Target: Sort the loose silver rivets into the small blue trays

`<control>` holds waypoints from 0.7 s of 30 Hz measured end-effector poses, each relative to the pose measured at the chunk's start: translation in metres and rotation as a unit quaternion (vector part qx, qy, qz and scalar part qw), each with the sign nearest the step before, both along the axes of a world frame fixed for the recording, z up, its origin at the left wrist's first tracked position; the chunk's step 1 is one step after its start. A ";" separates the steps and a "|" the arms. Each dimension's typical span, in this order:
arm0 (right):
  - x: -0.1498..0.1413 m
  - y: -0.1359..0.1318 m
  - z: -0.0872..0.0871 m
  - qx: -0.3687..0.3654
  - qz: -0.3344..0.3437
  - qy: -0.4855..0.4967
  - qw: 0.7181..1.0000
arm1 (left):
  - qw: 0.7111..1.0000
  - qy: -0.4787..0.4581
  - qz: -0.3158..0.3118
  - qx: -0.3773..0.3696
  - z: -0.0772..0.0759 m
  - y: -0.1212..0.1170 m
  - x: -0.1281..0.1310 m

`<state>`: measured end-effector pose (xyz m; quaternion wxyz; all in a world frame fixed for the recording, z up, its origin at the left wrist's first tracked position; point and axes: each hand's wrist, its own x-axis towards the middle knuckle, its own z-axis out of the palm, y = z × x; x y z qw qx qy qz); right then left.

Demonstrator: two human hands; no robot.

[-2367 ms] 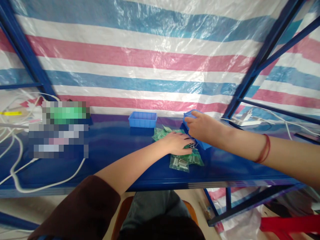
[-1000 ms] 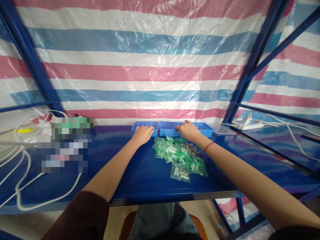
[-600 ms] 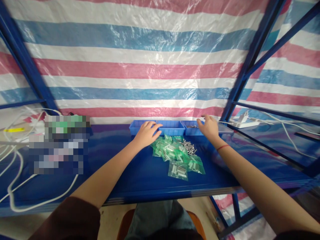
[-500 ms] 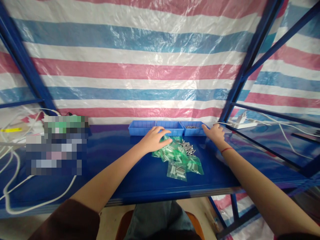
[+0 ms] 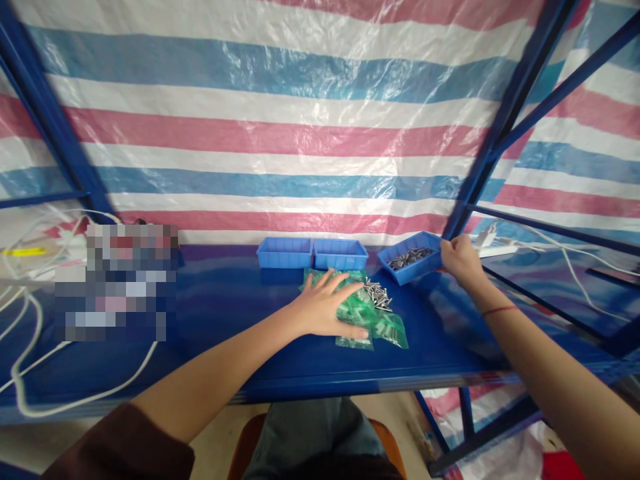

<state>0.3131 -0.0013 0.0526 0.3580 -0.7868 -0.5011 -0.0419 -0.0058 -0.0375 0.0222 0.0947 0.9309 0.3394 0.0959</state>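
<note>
My right hand [image 5: 461, 259] grips the right end of a blue plastic bin [image 5: 417, 269], which is tilted and turned at an angle. Dark metal screws [image 5: 411, 257] lie inside that bin. Fingers spread, my left hand [image 5: 330, 308] rests over a heap of green-tinted clear plastic bags [image 5: 360, 304] and hides part of them. Small pale pieces show through the plastic. Beside the bags, just right of my left fingertips, is a loose pile of silver screws [image 5: 379, 295] on the blue table [image 5: 225, 333].
Two more blue bins, a left one [image 5: 285, 253] and a middle one [image 5: 341, 255], stand side by side at the back. White cables [image 5: 30, 313] and a blurred-out patch lie at the left. A white power strip [image 5: 497, 249] sits behind my right hand.
My right hand has taken hold of the right bin, tilted it and pulled it away from the other two. My left hand has come down and spread over the bags.
</note>
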 end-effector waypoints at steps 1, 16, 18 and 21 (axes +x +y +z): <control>-0.001 -0.009 0.006 -0.001 -0.024 -0.009 1.000 | 1.000 -0.004 0.008 0.001 -0.001 0.001 0.001; -0.082 -0.039 0.039 0.084 0.036 -0.230 0.969 | 0.999 -0.025 0.042 0.011 -0.008 0.002 0.004; -0.095 -0.039 0.044 0.095 0.049 -0.261 0.959 | 0.998 -0.032 0.046 0.005 -0.008 0.002 0.004; -0.117 -0.041 0.050 0.103 0.073 -0.298 0.946 | 0.997 -0.057 0.055 0.011 -0.010 0.003 0.005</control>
